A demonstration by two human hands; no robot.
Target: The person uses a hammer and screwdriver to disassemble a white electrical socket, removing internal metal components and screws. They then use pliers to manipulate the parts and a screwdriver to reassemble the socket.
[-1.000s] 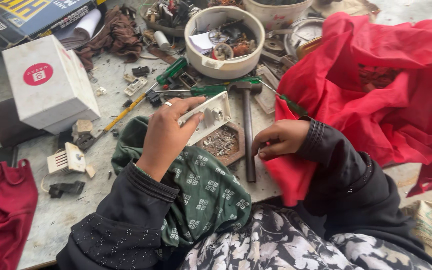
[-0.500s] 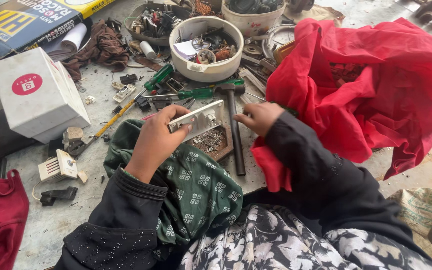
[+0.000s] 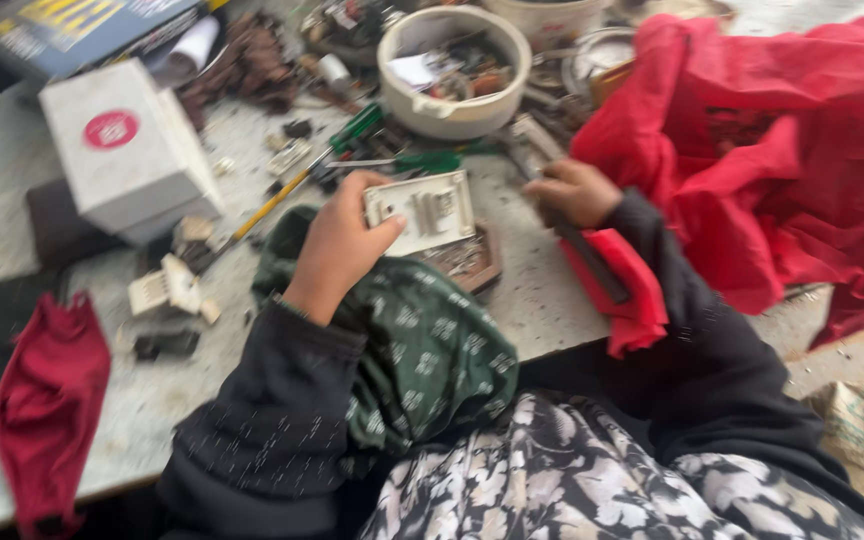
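Note:
My left hand (image 3: 337, 245) grips a white rectangular switch plate (image 3: 422, 210) and holds it up over the bench, just above a small tray of metal bits (image 3: 470, 262). My right hand (image 3: 574, 190) is curled around the dark handle of a hammer (image 3: 597, 265) that lies across the bench edge, its head pointing toward the far side. A green patterned cloth (image 3: 412, 340) drapes over my lap and the bench edge under my left wrist. The picture is motion-blurred.
A white box (image 3: 127, 150) stands at the left, and a white bowl of scrap parts (image 3: 452, 105) at the back. A big red bag (image 3: 782, 160) fills the right. Green-handled screwdrivers (image 3: 357, 125), white plug parts (image 3: 164, 288) and a red cloth (image 3: 47, 400) lie about.
My right hand has moved from the bench edge up onto the hammer handle and closed on it. My left hand has turned the switch plate flatter and face up. The view shifted.

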